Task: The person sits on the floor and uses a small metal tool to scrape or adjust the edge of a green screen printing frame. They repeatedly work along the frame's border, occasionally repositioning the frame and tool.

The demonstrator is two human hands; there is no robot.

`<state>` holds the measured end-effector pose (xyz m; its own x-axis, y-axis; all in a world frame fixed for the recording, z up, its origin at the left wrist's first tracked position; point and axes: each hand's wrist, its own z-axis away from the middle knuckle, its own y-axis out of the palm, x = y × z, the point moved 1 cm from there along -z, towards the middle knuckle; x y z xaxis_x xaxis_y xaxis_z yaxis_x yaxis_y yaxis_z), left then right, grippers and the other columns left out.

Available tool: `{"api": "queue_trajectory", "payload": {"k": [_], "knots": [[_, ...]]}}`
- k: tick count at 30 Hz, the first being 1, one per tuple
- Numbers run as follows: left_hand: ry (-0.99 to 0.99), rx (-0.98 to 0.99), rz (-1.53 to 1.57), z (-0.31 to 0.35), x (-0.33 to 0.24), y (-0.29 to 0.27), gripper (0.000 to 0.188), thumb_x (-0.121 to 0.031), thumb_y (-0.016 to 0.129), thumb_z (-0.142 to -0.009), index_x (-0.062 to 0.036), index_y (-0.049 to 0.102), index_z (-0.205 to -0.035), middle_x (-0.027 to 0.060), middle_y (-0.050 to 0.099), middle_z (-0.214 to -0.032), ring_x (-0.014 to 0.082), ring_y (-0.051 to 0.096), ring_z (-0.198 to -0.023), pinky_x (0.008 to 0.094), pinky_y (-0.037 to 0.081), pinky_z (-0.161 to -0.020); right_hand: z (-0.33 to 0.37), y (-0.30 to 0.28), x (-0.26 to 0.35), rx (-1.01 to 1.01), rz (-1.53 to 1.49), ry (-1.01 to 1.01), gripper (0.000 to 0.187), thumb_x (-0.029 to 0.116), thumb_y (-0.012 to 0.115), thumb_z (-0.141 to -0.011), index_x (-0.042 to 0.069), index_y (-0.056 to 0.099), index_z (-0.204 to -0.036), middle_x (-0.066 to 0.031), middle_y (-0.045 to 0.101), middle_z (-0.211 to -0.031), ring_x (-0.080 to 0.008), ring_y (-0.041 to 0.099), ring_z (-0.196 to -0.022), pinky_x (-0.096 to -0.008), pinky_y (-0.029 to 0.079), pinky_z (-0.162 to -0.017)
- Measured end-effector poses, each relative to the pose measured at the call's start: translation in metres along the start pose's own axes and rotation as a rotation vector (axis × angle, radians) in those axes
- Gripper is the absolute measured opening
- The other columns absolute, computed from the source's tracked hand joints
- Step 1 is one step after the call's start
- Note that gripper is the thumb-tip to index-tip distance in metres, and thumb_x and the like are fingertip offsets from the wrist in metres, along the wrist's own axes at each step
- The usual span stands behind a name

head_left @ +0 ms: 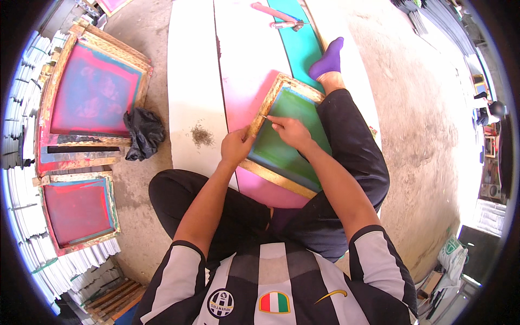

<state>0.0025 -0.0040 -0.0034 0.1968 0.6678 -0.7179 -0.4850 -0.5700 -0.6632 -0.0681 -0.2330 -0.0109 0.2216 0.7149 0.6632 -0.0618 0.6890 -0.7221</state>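
Note:
A wooden screen-printing frame [278, 177] with green mesh lies tilted across my lap, on the board between my legs. My left hand [236, 147] is closed around the frame's left bar, thumb on top and the other fingers mostly hidden. Over the mesh, my right hand [292, 131] reaches to that same bar, a little farther up. Its index finger and thumb come together at a small, thin, dark thing on the wood, too small to name. Left of my left hand, a little heap of fine dark bits [202, 135] lies on the white board [195, 70].
Two more frames, one large [60, 89] and one smaller [112, 203], lean at the left by stacked white sheets [46, 273]. A black plastic bag [145, 132] hangs there. Beyond my frame lie a pink-handled tool [271, 12] and a smaller hand tool [284, 25].

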Motion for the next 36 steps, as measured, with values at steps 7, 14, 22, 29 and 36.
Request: {"api": "queue_trajectory", "payload": {"k": [7, 14, 22, 29, 36], "knots": [[0.075, -0.069, -0.001, 0.002, 0.005, 0.001, 0.051, -0.037, 0.073, -0.091, -0.0076, 0.074, -0.132, 0.0177, 0.075, -0.088, 0.0350, 0.074, -0.083, 0.0460, 0.057, -0.077, -0.008, -0.011, 0.020, 0.189, -0.368, 0.395, 0.042, 0.035, 0.061, -0.107, 0.027, 0.065, -0.149, -0.0085, 0.070, -0.084, -0.0218, 0.066, -0.066, -0.0375, 0.053, -0.061], [0.049, -0.059, 0.009, 0.004, 0.000, 0.000, 0.050, -0.037, 0.073, -0.092, -0.0077, 0.075, -0.131, 0.0194, 0.076, -0.093, 0.0357, 0.075, -0.087, 0.0464, 0.058, -0.077, -0.018, -0.026, 0.019, 0.286, -0.382, 0.418, 0.041, 0.032, 0.061, -0.107, 0.029, 0.066, -0.147, -0.0076, 0.068, -0.083, -0.0194, 0.062, -0.059, -0.0355, 0.052, -0.058], [-0.012, -0.086, 0.070, -0.006, -0.010, -0.001, 0.038, -0.035, 0.069, -0.097, -0.0081, 0.078, -0.122, 0.0179, 0.078, -0.099, 0.0358, 0.076, -0.091, 0.0462, 0.058, -0.081, 0.009, -0.038, 0.077, 0.102, 0.194, 0.301, 0.039, 0.030, 0.054, -0.107, 0.032, 0.067, -0.144, -0.0162, 0.076, -0.120, -0.0401, 0.073, -0.110, -0.0543, 0.058, -0.096], [0.022, -0.096, -0.033, -0.019, -0.020, 0.001, 0.037, -0.036, 0.067, -0.099, -0.0074, 0.078, -0.120, 0.0182, 0.077, -0.107, 0.0359, 0.075, -0.094, 0.0463, 0.058, -0.084, 0.012, -0.046, 0.084, 0.101, 0.263, 0.298, 0.041, 0.028, 0.053, -0.108, 0.030, 0.064, -0.147, -0.0190, 0.076, -0.118, -0.0397, 0.074, -0.108, -0.0547, 0.058, -0.094], [0.026, -0.086, -0.025, -0.019, -0.019, 0.001, 0.037, -0.036, 0.067, -0.099, -0.0092, 0.079, -0.120, 0.0185, 0.077, -0.106, 0.0370, 0.075, -0.094, 0.0464, 0.058, -0.084, 0.009, -0.043, 0.087, 0.123, 0.259, 0.308, 0.041, 0.025, 0.052, -0.107, 0.026, 0.065, -0.145, -0.0199, 0.076, -0.116, -0.0401, 0.074, -0.108, -0.0547, 0.059, -0.095]]}}
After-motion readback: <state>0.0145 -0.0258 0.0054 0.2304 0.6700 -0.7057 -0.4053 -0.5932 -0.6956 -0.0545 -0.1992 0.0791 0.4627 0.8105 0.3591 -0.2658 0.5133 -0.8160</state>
